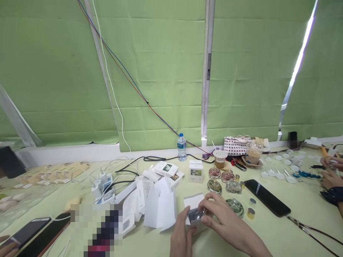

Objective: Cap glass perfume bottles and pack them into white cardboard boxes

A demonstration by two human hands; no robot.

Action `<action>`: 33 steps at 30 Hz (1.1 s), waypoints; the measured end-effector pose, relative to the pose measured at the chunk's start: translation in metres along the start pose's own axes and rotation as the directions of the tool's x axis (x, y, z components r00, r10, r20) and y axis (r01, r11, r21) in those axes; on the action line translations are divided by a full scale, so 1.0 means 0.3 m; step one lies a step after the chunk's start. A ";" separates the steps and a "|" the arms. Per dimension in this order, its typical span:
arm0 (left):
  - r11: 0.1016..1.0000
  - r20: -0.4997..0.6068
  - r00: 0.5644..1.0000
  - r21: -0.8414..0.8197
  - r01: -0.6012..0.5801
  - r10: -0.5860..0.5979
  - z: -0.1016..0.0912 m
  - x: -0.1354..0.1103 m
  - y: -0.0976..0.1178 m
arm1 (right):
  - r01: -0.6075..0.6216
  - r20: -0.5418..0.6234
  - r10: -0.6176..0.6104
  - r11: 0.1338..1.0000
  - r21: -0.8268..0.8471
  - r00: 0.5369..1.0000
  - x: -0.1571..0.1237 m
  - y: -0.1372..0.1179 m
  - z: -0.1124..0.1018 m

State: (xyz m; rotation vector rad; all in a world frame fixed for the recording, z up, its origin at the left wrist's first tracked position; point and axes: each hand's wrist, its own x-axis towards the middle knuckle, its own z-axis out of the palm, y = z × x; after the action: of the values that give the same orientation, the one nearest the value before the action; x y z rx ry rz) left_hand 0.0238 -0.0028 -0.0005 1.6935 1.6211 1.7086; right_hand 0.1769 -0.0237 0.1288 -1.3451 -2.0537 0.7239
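Note:
My left hand wraps round the side of a small open white box, its flap standing up. Over the box opening, the fingers of my right hand close on a shiny, clear glass bottle, seen partly inside the box; the rest of it is hidden. Just beyond my right hand lie round glass bottles with green and pink contents. Gold and grey caps stand beside them. A closed white box with a flower picture stands behind my hands.
Left of my hands are folded white cartons and a power strip with cables. A water bottle and an iced drink cup stand behind. To the right lie a black phone and clear tubes; another person's hands work there.

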 end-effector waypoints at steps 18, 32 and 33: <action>0.935 0.398 0.875 -0.105 0.340 -0.274 -0.084 0.045 -0.004 | 0.047 -0.040 -0.061 0.957 -0.288 0.997 0.044 -0.016 0.065; 0.961 0.376 0.912 -0.148 0.232 -0.162 -0.086 0.040 -0.025 | 0.113 -0.065 -0.144 0.930 -0.350 0.987 0.034 0.025 0.105; 0.959 0.345 0.925 -0.170 0.226 -0.157 -0.079 0.037 -0.030 | 0.120 -0.071 -0.155 0.925 -0.360 0.985 0.036 0.031 0.111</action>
State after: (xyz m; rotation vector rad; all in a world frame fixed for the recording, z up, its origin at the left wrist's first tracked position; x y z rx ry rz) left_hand -0.0034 -0.0029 0.0052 1.5604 1.3556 1.3618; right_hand 0.1555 -0.0146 0.1011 -1.3753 -2.2445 0.2244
